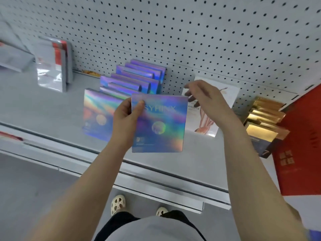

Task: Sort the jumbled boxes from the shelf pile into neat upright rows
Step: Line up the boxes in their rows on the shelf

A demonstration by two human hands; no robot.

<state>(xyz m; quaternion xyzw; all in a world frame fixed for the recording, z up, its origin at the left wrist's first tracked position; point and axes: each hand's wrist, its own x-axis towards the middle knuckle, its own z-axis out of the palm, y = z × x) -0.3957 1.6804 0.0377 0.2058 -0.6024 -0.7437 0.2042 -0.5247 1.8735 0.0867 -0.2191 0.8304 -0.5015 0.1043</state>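
Observation:
My left hand [126, 119] grips a flat iridescent box [161, 126] by its left edge, thumb on the front face, and holds it upright above the grey shelf [52, 105]. My right hand [203, 96] hovers at the box's top right corner with loosely spread fingers; whether it touches the box is unclear. Behind the held box stands a row of several matching iridescent boxes [137, 79], reaching back to the pegboard wall. Another iridescent box [99, 113] stands at the row's front left, facing me.
A white box with a pink figure [212, 108] stands right of the row. Gold boxes [264, 119] and a red box [302, 146] fill the far right. White and red packs [53, 63] stand at the back left. The shelf's front edge [156, 180] runs below my arms.

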